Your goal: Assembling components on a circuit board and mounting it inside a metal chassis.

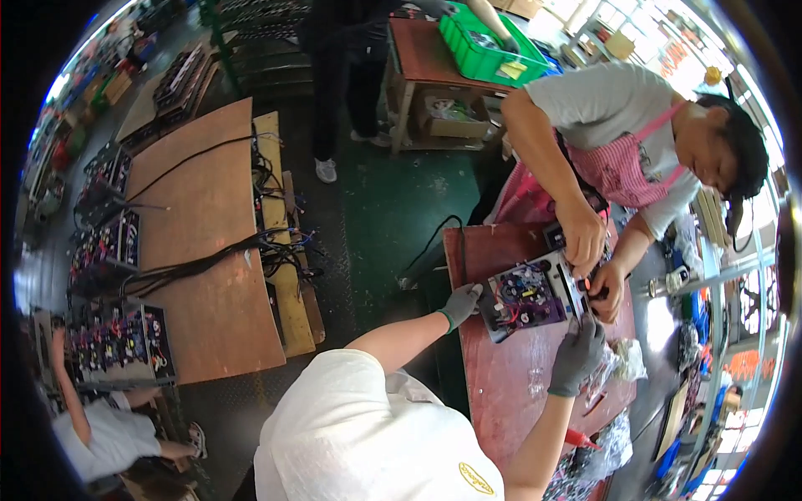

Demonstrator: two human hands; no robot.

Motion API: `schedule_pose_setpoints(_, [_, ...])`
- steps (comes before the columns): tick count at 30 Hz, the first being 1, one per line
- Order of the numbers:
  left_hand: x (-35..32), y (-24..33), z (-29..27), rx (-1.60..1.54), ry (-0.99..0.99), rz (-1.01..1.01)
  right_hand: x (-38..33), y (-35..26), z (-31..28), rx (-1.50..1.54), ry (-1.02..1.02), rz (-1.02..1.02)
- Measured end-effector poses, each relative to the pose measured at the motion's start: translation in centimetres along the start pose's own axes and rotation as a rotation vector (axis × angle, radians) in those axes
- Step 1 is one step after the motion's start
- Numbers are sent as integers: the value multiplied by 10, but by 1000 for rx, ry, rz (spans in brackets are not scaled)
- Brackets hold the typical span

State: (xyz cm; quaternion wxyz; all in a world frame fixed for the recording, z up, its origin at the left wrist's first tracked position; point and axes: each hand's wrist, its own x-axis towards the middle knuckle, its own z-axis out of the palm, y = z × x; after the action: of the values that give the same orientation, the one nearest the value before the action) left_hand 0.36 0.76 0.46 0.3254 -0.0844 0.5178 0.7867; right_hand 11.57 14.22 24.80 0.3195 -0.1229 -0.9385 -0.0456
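An open metal electronics chassis (526,294), packed with circuit parts and coloured wires, lies tilted on the red table. My left hand (461,306), in a grey glove, holds its left edge with fingers bent together. At the panel's near right corner, my gloved right hand (578,357) has its fingertips closed on the edge. What lies under those fingertips is hidden. Across from me, a co-worker's bare hands (587,242) work at the light-coloured front panel (561,280) of the same chassis, near a small dark knob-like part.
The red table (510,392) also carries clear plastic bags (614,367) and a red-tipped tool or bottle (581,438). A wooden bench (200,317) with similar chassis and black cables stands left. Behind, a second table holds a green crate (484,50); another person stands there.
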Motion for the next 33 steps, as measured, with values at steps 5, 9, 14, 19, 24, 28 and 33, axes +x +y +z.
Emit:
schedule_pose_setpoints(5, [-8, 15, -18, 8, -17, -14, -4, -21, 3, -3, 31, 5])
schedule_pose_setpoints(9, [0, 6, -15, 2, 4, -1, -1, -17, 2, 0, -3, 13])
schedule_pose_setpoints(14, [-1, 8, -11, 39, 30, -7, -3, -12, 6, 0, 7, 19])
schedule_pose_setpoints(19, [-2, 11, -12, 42, 10, 17, -1, -12, 8, -5, 12, 11])
schedule_pose_setpoints(24, [-7, 10, -14, 17, 20, 20, -3, -12, 8, -17, -2, 4])
schedule_pose_setpoints(28, [-12, 8, -8, 8, 20, 6, -7, -8, 4, 16, 1, 7])
schedule_pose_setpoints(33, [-4, 0, -10, 471, 10, 336, -11, 4, 4, -92, 3, 20])
